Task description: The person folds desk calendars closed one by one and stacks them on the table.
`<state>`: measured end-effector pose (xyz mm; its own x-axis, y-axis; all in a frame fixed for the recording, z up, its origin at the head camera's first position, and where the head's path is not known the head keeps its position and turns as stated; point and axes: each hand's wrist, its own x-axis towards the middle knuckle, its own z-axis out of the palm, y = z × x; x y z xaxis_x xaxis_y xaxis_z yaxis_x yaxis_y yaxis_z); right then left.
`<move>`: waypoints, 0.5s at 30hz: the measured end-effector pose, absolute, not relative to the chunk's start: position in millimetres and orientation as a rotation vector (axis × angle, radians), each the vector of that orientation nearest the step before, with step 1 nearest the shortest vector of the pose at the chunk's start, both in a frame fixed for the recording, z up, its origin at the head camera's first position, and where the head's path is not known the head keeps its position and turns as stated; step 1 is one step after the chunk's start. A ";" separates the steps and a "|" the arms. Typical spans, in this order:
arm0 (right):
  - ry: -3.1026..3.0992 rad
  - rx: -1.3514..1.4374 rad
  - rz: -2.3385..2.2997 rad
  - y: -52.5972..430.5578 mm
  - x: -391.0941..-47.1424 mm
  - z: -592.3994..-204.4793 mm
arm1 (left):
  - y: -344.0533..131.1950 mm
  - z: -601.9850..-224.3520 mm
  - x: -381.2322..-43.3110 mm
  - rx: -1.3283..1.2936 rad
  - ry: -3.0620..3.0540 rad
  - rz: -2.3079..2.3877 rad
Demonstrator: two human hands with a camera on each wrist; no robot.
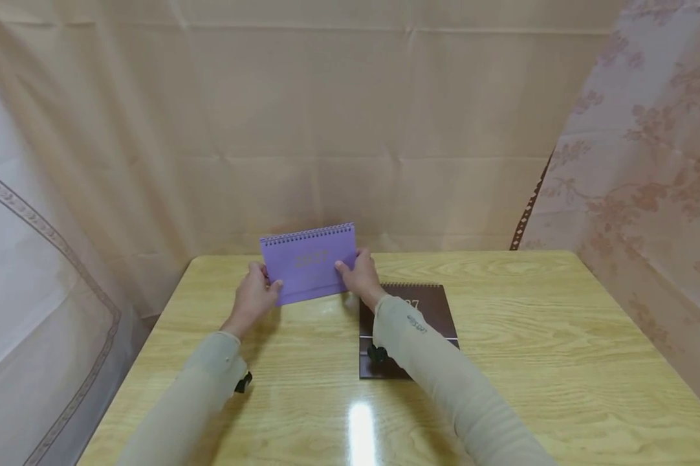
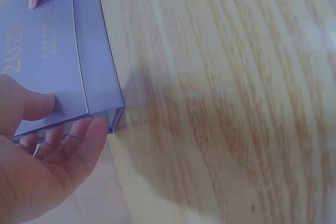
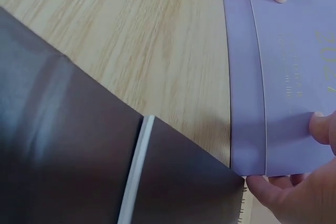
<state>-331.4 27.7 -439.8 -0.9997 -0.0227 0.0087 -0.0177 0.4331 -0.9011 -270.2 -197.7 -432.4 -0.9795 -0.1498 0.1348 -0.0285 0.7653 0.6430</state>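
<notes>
A purple spiral-bound desk calendar [image 1: 309, 268] with gold 2027 lettering tilts slightly in the head view, its coil along the top. My left hand [image 1: 253, 298] grips its left side, thumb on the front cover and fingers behind. On the opposite side my right hand [image 1: 361, 275] holds it the same way. The left wrist view shows the calendar's folded lower edge [image 2: 102, 61] close to the tabletop; whether it touches cannot be told. A dark brown desk calendar [image 1: 437, 317] lies on the table under my right forearm, which hides part of its cover.
The wood-grain table [image 1: 530, 336] stretches on both sides. Beige cloth [image 1: 327, 116] hangs behind its far edge, with a flowered curtain [image 1: 658, 181] at the right and a pale one [image 1: 35, 291] at the left.
</notes>
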 end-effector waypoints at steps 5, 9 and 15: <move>2.678 -0.078 -1.647 29.4 -332.4 -437.0 | -196.3 -429.3 -267.8 0.128 -2.789 -1.002; 2.723 -0.091 -1.630 31.1 -331.4 -434.8 | -194.8 -425.4 -264.4 0.124 -2.784 -1.032; 2.831 -0.182 -1.583 38.6 -325.2 -424.5 | -191.0 -413.5 -262.2 0.062 -2.697 -1.071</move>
<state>-325.2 38.6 -424.5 -0.9880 -0.0457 0.1474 -0.1495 0.5203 -0.8408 -262.2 -191.0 -413.5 -0.9707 -0.1263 0.2043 0.0483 0.7306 0.6811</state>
